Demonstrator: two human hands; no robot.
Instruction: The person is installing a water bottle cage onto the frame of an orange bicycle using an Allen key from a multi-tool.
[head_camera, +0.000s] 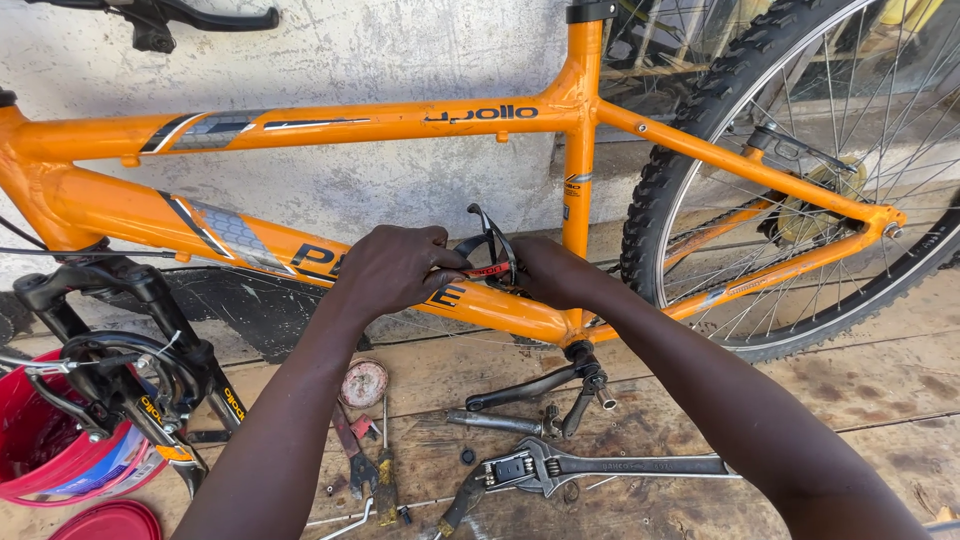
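1. The black bottle cage (490, 250) sits on the orange bicycle frame (480, 305), on its down tube just ahead of the seat tube.
2. It looks light, springy and thin-walled; it is best held by its base plate.
3. The left hand (395, 268) is closed on the cage's front.
4. The right hand (550, 272) curls around its rear.
5. An adjustable wrench (560, 466) lies on the boards below the frame.

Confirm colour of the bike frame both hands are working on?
Orange bike frame, with black and grey graphics. Shows best in the head view.

plank floor (880, 390) under wrench (600, 466), pliers (355, 455), red bucket (50, 465)
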